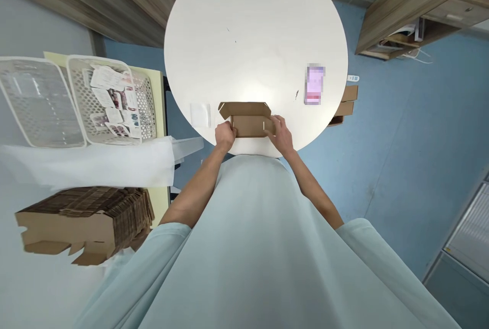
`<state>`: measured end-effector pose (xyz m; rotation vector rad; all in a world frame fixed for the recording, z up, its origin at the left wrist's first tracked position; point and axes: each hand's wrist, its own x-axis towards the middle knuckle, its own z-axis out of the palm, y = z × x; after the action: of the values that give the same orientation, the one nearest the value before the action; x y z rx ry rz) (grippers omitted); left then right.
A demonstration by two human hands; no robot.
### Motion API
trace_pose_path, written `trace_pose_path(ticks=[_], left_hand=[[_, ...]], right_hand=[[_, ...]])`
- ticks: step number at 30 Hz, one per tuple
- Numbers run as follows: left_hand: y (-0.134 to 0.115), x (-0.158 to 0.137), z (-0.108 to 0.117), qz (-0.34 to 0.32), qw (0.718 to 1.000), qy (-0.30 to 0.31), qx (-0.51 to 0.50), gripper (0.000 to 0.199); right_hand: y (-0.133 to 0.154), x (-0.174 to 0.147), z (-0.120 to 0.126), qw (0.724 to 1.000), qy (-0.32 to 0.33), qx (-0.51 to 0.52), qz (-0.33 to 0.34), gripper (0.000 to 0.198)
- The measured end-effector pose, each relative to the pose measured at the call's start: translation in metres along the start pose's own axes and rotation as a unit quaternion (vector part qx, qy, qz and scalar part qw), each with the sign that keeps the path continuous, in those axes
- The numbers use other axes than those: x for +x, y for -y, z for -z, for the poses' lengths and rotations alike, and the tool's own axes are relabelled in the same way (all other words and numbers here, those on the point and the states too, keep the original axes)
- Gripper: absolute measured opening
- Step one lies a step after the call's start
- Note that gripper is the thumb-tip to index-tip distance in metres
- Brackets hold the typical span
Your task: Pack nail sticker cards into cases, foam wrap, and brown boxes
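A small brown cardboard box (pixel 250 126) lies partly folded near the front edge of the round white table (pixel 255 28). Its lid flap stands open on the far side, with angled corners and a slot. My left hand (pixel 225 136) is closed on the box's left side, thumb along the wall. At the opposite end, the fingers and thumb of my right hand (pixel 281 136) grip the right side flap. A flat white translucent packet (pixel 200 115) rests on the table left of the box.
Right of the box lies a blurred pink phone-like item (pixel 314 84). A side table to the left carries a basket of printed packets (pixel 114 105), another clear basket (pixel 42 105), white wrapping sheets (pixel 114 163) and stacked flattened cartons (pixel 84 222). Brown boxes (pixel 347 102) stand beyond the right table edge.
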<state>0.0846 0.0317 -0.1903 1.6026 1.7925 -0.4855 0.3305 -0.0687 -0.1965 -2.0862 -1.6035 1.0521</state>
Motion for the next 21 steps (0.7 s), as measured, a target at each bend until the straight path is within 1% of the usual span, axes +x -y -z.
trace_pose_path(ticks=[2,3,5,7,9,13,16,19,21], left_hand=[[-0.001,-0.001,0.0,-0.002,1.0,-0.002,-0.005,0.016],[-0.001,-0.001,-0.001,-0.003,1.0,-0.003,-0.006,0.017],[-0.002,-0.001,-0.001,-0.001,1.0,-0.009,-0.005,0.018],[-0.004,-0.002,-0.002,0.005,1.0,-0.013,-0.005,0.019],[-0.006,-0.002,-0.001,0.01,1.0,-0.016,-0.003,0.02],[-0.01,-0.004,0.002,0.011,1.0,-0.014,0.005,0.021],[-0.012,-0.007,0.004,0.005,1.0,-0.008,0.003,0.023],[-0.013,-0.008,0.005,-0.005,1.0,-0.007,0.003,0.022],[-0.013,-0.008,0.005,-0.008,1.0,-0.006,0.003,0.022]], right_hand=[[-0.014,-0.01,0.005,0.996,-0.055,0.029,-0.066,0.057],[-0.02,-0.012,0.006,0.992,-0.067,0.043,-0.1,0.054],[-0.03,-0.012,0.004,0.985,-0.06,0.063,-0.148,0.044],[-0.033,-0.007,-0.001,0.983,-0.037,0.074,-0.163,0.027],[-0.031,-0.003,-0.006,0.984,-0.025,0.075,-0.157,0.018],[-0.019,-0.002,-0.016,0.991,-0.034,0.056,-0.119,0.011],[-0.012,-0.008,-0.022,0.996,-0.026,0.038,-0.079,0.007],[-0.008,-0.013,-0.028,0.997,-0.02,0.023,-0.064,0.004],[-0.006,-0.015,-0.032,0.998,-0.033,0.02,-0.058,0.006]])
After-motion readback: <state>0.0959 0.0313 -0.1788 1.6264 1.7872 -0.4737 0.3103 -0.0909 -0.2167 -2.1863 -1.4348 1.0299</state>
